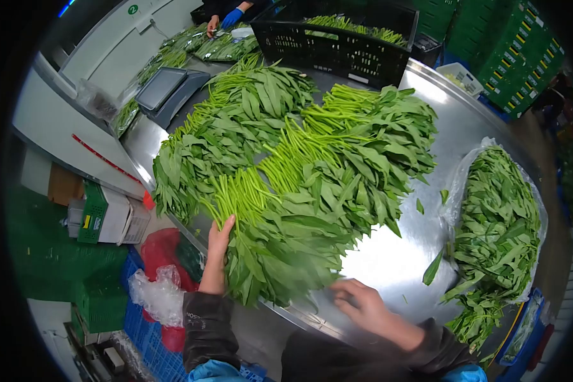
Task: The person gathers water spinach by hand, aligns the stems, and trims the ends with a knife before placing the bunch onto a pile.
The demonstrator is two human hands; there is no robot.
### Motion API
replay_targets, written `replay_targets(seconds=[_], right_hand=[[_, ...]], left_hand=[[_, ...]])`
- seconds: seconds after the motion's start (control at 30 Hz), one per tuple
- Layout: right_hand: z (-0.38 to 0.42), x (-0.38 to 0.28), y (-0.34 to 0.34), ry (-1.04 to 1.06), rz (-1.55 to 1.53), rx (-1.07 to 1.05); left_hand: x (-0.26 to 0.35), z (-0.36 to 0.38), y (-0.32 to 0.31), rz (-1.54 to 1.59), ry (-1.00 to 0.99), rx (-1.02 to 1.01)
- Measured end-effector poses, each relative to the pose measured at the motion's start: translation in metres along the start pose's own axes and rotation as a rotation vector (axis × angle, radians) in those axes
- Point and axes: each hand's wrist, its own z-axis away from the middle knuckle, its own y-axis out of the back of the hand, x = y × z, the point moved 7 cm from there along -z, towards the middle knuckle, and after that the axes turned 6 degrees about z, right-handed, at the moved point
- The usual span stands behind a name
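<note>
My left hand is at the left side of the nearest bunch of water spinach, thumb up against its stems; its other fingers are mostly hidden by the greens. Past the leafy end of that bunch, my right hand hovers over the metal table's near edge. Its fingers are loosely bent and somewhat apart, slightly blurred, with nothing seen in them. More water spinach lies in rows beyond, pale stems beside broad leaves. Another row of it is at the left.
A clear plastic bag of greens lies at the right of the metal table. At the back are a black crate, a scale and packed greens. Near them is another person's blue-gloved hand. Green crates are stacked behind.
</note>
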Motion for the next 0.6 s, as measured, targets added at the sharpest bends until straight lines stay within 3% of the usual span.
replay_targets(seconds=[0.17, 0.2, 0.27, 0.37, 0.47, 0.53, 0.6], right_hand=[[0.032, 0.046, -0.013, -0.168, -0.18, -0.023], [0.033, 0.043, -0.012, -0.171, -0.152, -0.04], [0.037, 0.041, -0.012, -0.186, -0.128, -0.055], [0.031, 0.034, -0.01, -0.127, -0.063, -0.047], [0.027, 0.019, -0.021, 0.002, 0.082, -0.054], [0.031, 0.02, -0.052, 0.062, 0.179, -0.128], [0.032, 0.025, -0.084, 0.135, 0.273, -0.194]], left_hand=[[0.022, 0.017, -0.026, -0.028, 0.095, 0.059], [0.009, 0.005, -0.035, 0.149, 0.08, 0.014], [0.012, -0.002, -0.055, 0.181, 0.092, 0.01], [0.024, -0.029, -0.097, 0.325, 0.034, -0.017], [0.044, -0.041, -0.125, 0.205, 0.134, -0.026], [0.048, -0.047, -0.118, -0.075, 0.122, 0.111], [0.054, -0.033, -0.109, -0.055, 0.062, 0.03]])
